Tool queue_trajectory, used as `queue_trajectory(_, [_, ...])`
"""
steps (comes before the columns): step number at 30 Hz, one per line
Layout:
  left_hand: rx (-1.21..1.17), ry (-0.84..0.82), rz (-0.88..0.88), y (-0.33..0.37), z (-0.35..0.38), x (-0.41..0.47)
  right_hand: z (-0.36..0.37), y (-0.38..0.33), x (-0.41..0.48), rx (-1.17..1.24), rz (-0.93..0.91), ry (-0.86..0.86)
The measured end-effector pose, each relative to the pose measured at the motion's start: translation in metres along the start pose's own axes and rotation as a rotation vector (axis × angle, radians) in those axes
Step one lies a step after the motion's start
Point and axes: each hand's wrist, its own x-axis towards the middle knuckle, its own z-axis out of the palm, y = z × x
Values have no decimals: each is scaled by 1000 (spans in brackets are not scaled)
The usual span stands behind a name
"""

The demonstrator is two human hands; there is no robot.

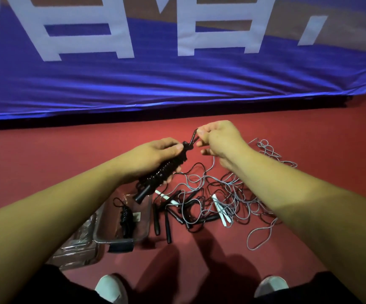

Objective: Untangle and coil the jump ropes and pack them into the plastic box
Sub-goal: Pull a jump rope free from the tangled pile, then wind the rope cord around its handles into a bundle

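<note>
So the left hand [155, 156] has its grip wrapped round a tightly wound black rope bundle [166, 170]. The bundle's long axis runs diagonally, handles [143, 194] poking out at the lower left and the tie-off end at the upper right. That's where the right hand [219, 139] sits, its grip pinching a small loop [194, 138] of the same black cord just off the bundle's top.

The plastic box [112, 242] is right below the bundle on the left hand's side, with one coiled rope [127, 218] already in it, so I'd guess that hand does the drop.

The rest of the ropes are a grey-and-black tangle [221, 198] on the red floor [46, 163], centre right. I can't tell where the loop's tail ends behind the right fingers, or whether the grey strand running up under that hand is held.
</note>
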Motion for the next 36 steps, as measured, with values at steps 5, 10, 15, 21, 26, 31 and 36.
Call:
queue_trajectory(5, [-259, 106, -83, -22, -7, -7, 26, 6, 5, 153, 77, -10])
queue_trajectory(10, [-406, 258, -181, -60, -40, -10, 67, 22, 25, 187, 127, 4])
queue_trajectory(15, [-352, 279, -323, -134, -67, -10, 128, 80, 36, 73, 289, -142])
queue_trajectory(21, [-352, 376, -443, -249, -89, 10, 192, 171, 50, 39, 539, -303])
queue_trajectory(26, [-317, 459, -546, -309, -83, 30, 219, 255, 89, -218, 507, -348])
queue_trajectory(31, [-95, 532, -649, -319, -90, 44, 207, 238, 96, -85, 484, -395])
queue_trajectory(36, [-11, 578, -353, -260, -76, 71, 114, 255, 115, -168, 431, -201])
